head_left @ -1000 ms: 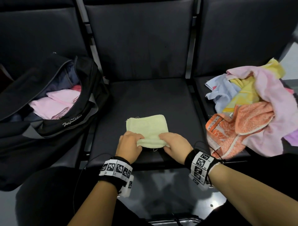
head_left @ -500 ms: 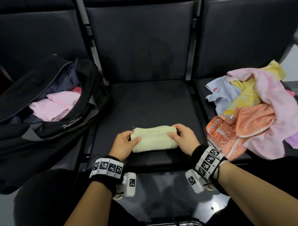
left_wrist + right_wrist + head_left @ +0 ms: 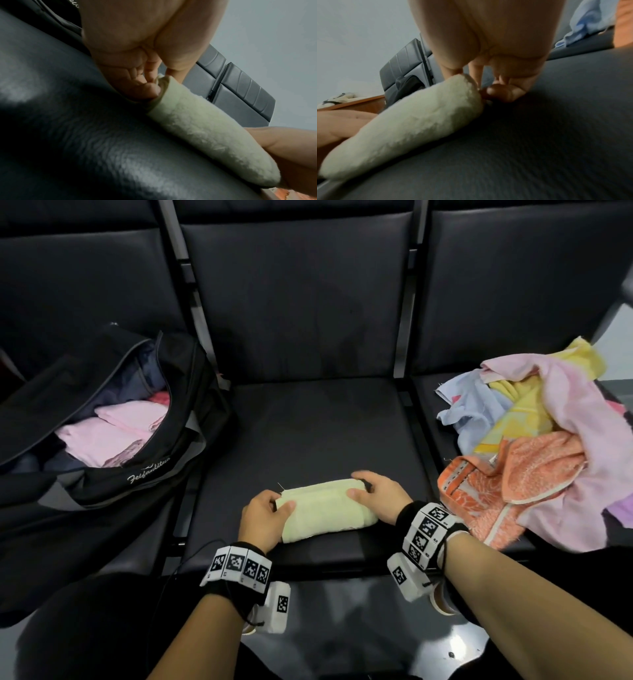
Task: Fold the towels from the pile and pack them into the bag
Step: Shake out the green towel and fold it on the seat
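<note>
A pale yellow towel (image 3: 325,508), folded into a narrow band, lies on the middle black seat (image 3: 308,433) near its front edge. My left hand (image 3: 265,517) pinches its left end, thumb on top. My right hand (image 3: 375,496) grips the right end, thumb on top and fingers over the far edge. The left wrist view shows the towel (image 3: 211,136) with fingers tucked into its open end. The right wrist view shows the towel (image 3: 412,121) under my thumb. The black bag (image 3: 85,460) sits open on the left seat with pink folded towels (image 3: 113,433) inside.
The loose pile of towels (image 3: 534,446), pink, yellow, blue and orange, covers the right seat. Metal bars (image 3: 191,285) separate the seat backs. Dark glossy floor (image 3: 342,628) shows below the seat edge between my forearms.
The near half of the towel has been folded away from me, turning the square into a narrow band. Both hands moved from the near edge to the towel's two ends.
</note>
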The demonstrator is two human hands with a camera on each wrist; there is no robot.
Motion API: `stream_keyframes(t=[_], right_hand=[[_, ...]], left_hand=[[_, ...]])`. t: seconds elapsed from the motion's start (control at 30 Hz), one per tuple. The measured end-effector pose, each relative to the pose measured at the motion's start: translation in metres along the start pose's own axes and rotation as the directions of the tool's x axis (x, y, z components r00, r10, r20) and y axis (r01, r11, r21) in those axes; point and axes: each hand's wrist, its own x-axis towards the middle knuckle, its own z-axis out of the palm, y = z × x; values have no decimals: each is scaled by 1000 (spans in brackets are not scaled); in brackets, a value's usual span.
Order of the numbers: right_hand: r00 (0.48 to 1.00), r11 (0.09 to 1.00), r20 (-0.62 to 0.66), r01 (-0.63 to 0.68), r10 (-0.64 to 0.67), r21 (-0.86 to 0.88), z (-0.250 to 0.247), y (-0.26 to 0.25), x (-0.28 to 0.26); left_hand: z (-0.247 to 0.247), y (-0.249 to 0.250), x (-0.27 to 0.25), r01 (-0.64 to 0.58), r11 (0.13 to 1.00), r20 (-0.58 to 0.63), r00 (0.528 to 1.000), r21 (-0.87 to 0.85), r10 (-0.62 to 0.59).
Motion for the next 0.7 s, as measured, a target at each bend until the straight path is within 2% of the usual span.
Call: stream_keyframes(t=[0.23,0.37,0.43,0.53,0.6,0.7], right_hand=[[999,994,41,23,-18,-111,5,3,-1],[998,997,19,68,-68,-39,2,1,-11],[994,993,-2,113,-113,31,-4,-6,-17],[971,959,-17,237,-238,152,-17,-23,-29],[945,937,-20,327,-327,127,-23,-39,-37],[876,876,30,481,-481,-40,-30,-65,-49]], left_hand=[[-1,-3,-5,28,998,44,999,-48,-26],[-4,1,-11,36,996,68,997,-80,-30],[-7,7,-13,13,1000,66,998,7,-14],[-12,21,-17,-101,974,83,993,201,86],[-18,37,-23,-204,958,179,969,201,169],[-26,58,-32,-330,938,363,891,107,272]])
